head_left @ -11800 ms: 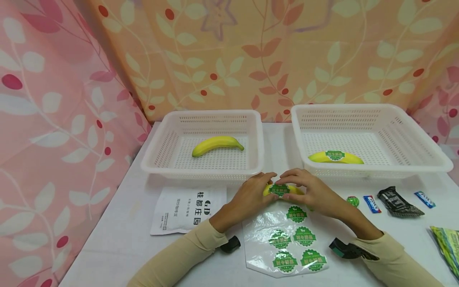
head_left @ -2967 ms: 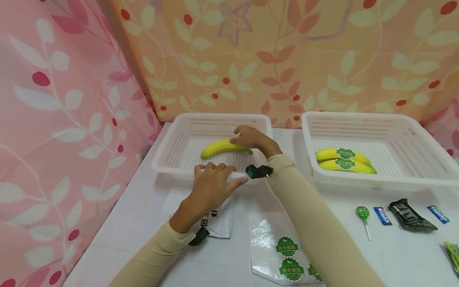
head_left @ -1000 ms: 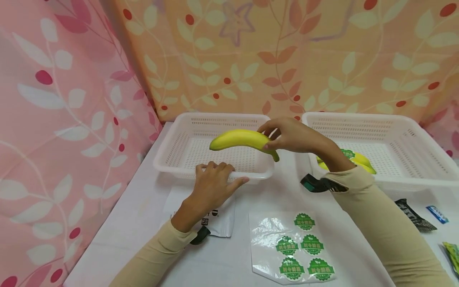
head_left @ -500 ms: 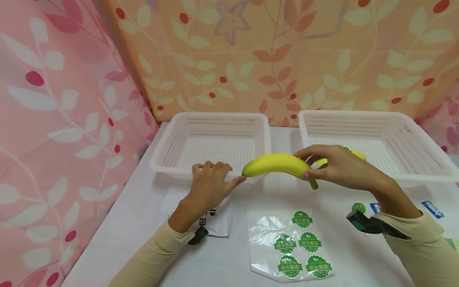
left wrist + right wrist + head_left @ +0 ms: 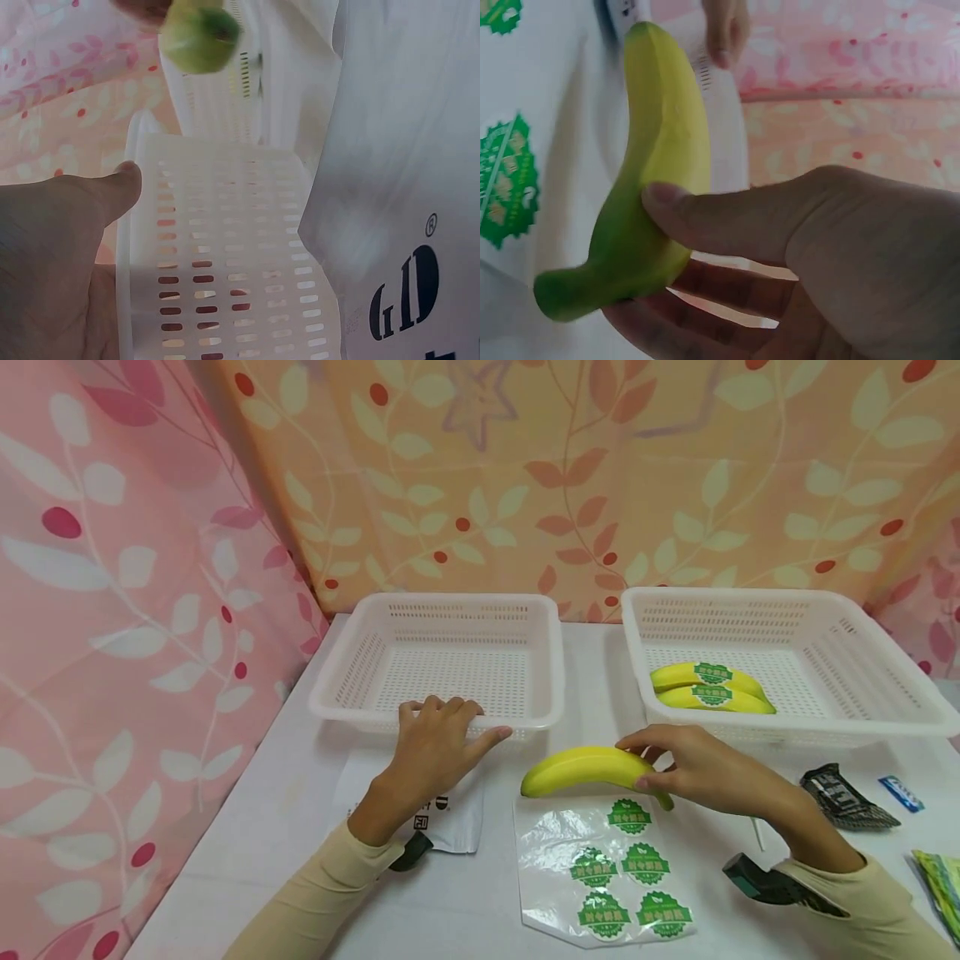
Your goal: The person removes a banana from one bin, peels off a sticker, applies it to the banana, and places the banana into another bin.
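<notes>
**Banana coming down from the left basket to the sticker sheet**

Since half a second ago, the right hand (image 5: 701,768) has been lowering the banana (image 5: 585,768), which three seconds ago was lying in the left basket (image 5: 450,727) and is now sitting low over the table (image 5: 285,827), at the top edge of the sticker sheet (image 5: 555,860).

The thumb and fingers are curling round the banana near its stem end; in the right wrist view the thumb (image 5: 727,221) is pressing across the yellow skin while the other fingers are cupping it from below. The blunt tip is pointing toward the left hand (image 5: 435,747), stopping short of it. Whether the fruit is touching the sheet cannot be told.

That left hand is lying flat, fingers straight and together, pressing on the front rim of the left basket and gripping nothing, just as it was a second ago. Under its wrist a white printed pouch (image 5: 450,810) is lying.

On the sheet, five green round stickers (image 5: 630,817) are showing. Further out, the right basket (image 5: 795,731) is holding two labelled bananas (image 5: 708,687) side by side. Snack wrappers (image 5: 843,797) are lying on the table beyond the right forearm.
</notes>
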A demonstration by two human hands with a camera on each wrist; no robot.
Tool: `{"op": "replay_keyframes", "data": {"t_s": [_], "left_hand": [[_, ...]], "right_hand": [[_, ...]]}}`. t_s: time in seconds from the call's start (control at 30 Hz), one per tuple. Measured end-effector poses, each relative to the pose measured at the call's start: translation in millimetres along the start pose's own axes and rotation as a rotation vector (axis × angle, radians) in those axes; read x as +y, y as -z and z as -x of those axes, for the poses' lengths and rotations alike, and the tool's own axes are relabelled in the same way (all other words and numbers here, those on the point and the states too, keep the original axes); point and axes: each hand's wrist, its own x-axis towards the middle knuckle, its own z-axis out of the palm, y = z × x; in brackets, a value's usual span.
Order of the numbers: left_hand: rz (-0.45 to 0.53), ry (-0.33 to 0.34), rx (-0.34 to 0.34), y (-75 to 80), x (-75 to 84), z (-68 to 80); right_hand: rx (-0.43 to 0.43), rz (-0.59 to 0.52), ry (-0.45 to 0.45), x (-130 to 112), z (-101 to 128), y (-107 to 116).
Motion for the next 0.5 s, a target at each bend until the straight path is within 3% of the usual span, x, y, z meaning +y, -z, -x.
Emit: {"op": "replay_keyframes", "data": {"t_s": [0.37, 0.43, 0.5], "left_hand": [[0.013, -0.007, -0.004, 1.0, 1.6, -0.7], [0.048, -0.043, 0.036, 1.0, 4.6, 0.3], [0.104, -0.120, 0.107, 0.9, 9.7, 1.9]], "right_hand": [[0.018, 0.039, -0.030, 18, -15, -17], [0.031, 0.044, -0.027, 21, -16, -18], [0.043, 0.048, -0.023, 23, -17, -19]]}}
